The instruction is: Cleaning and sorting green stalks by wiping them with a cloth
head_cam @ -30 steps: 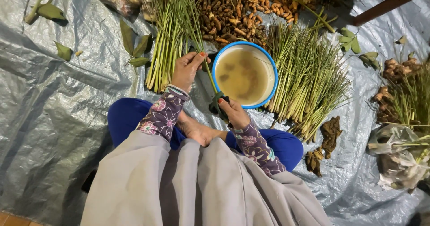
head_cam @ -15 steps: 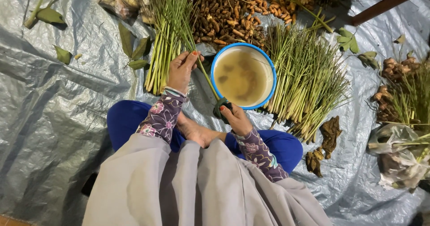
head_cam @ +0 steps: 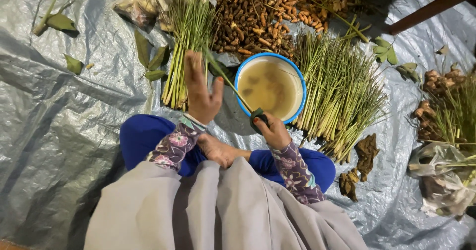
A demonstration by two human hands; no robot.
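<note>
A green stalk was held slanting from the open left hand to the right hand (fingers closed on its lower end).

We note our left hand raised with fingers spread, a green stalk just beside it. Our right hand grips a dark handle at 6 o'clock of the blue-rimmed bowl of murky liquid. Lemongrass bundles lie at 3 o'clock, brown roots at 12, on grey tarp.

Crinkled grey tarpaulin covers the floor — perhaps indoors, dimly lit.
</note>
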